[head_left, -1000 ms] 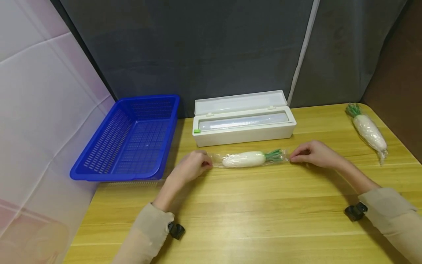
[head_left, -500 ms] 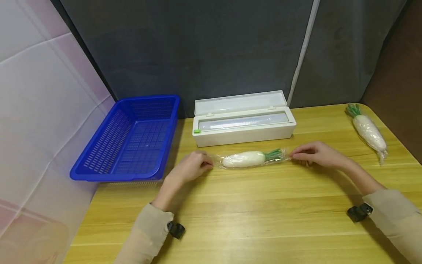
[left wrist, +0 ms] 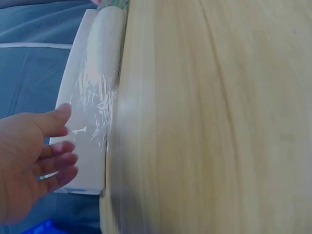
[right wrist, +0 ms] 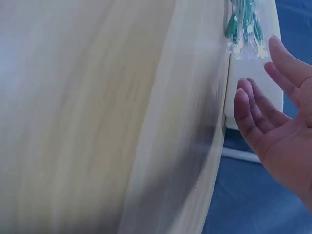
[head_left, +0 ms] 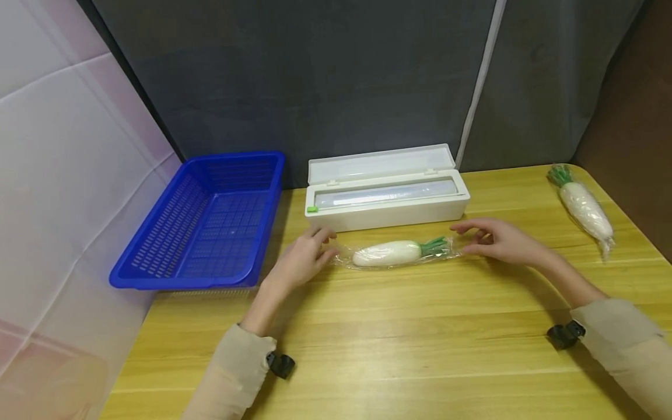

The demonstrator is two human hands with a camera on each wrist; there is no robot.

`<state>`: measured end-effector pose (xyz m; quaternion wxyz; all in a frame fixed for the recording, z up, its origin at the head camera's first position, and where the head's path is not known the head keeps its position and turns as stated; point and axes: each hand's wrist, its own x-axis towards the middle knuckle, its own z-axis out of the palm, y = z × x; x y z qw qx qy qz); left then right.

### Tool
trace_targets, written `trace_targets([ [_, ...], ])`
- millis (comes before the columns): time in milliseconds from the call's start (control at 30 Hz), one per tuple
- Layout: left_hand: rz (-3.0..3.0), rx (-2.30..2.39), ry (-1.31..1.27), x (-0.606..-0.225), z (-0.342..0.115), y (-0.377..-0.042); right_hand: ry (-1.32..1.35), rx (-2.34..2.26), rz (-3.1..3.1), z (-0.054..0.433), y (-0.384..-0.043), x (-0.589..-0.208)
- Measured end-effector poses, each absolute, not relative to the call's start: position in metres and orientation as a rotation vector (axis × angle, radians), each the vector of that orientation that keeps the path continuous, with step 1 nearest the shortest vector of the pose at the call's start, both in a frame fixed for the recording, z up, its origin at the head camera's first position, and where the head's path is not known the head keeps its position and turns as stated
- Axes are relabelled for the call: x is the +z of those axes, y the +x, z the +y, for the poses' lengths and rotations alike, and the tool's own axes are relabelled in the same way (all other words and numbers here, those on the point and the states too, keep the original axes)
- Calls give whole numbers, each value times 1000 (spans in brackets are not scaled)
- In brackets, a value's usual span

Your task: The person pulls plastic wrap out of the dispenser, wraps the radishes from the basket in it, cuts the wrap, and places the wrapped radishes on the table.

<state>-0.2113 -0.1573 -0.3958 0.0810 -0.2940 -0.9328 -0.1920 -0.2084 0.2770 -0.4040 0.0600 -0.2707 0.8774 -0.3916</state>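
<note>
A white radish (head_left: 387,253) with green leaf stubs lies on the table, wrapped in clear plastic film (head_left: 343,256) that is bunched at both ends. At its left end, my left hand (head_left: 299,260) has thumb and fingers spread apart with nothing between them. My right hand (head_left: 499,240) is beside the leafy end, its thumb and fingers parted and loosely bent. In the right wrist view the film-covered leaves (right wrist: 243,24) sit just beyond the fingertips. The left wrist view shows the crinkled film (left wrist: 95,105) close to my thumb.
Behind the radish stands a white cling film box (head_left: 388,214), lid up, with a film roll (head_left: 385,193) inside. A blue basket (head_left: 184,282) is at the left. Another wrapped radish (head_left: 585,210) lies at the far right. A dark curtain (head_left: 315,76) hangs behind the table.
Both hands have let go of the twisted film ends and their fingers have spread. The wrapped radish has stayed in place.
</note>
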Motion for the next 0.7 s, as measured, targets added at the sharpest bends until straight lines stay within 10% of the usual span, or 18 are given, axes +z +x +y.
trace_targets([
  [700,-2942,-400,-1100,-403,-139,-209,-880,-1014,2518,256,-217,-407],
])
